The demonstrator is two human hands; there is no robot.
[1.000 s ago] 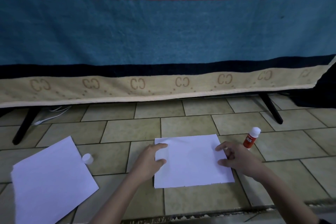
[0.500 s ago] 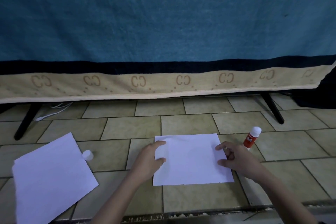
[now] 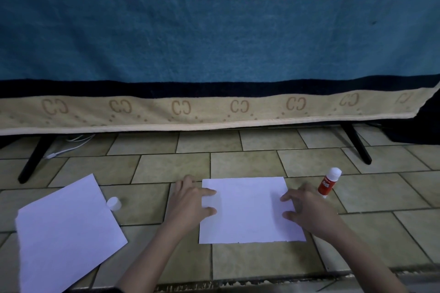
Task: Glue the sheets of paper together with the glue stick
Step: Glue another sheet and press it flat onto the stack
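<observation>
Both hands flat, fingers spread: left hand (image 3: pixel 190 204) presses left edge of centre paper sheet (image 3: pixel 250 211) on the tiled floor (image 3: pixel 238 261), right hand (image 3: pixel 309 209) its right edge. Glue stick (image 3: pixel 328 183) upright just right; second sheet (image 3: pixel 66 233) and cap (image 3: pixel 113 203) far left.

Beige tiled floor (image 3: pixel 171 166), two white paper sheets (image 3: pixel 250 211) (image 3: pixel 66 233), upright glue stick (image 3: pixel 328 183), white cap (image 3: pixel 113 203), white cable (image 3: pixel 69 145)

I see two white paper sheets (image 3: pixel 250 209) (image 3: pixel 66 233) on an olive-beige tiled floor (image 3: pixel 262 259), a red-and-white glue stick (image 3: pixel 328 183), a white cap (image 3: pixel 113 203), and a blanket (image 3: pixel 214 43) striped red, blue, navy and tan with repeating letter motifs.
</observation>
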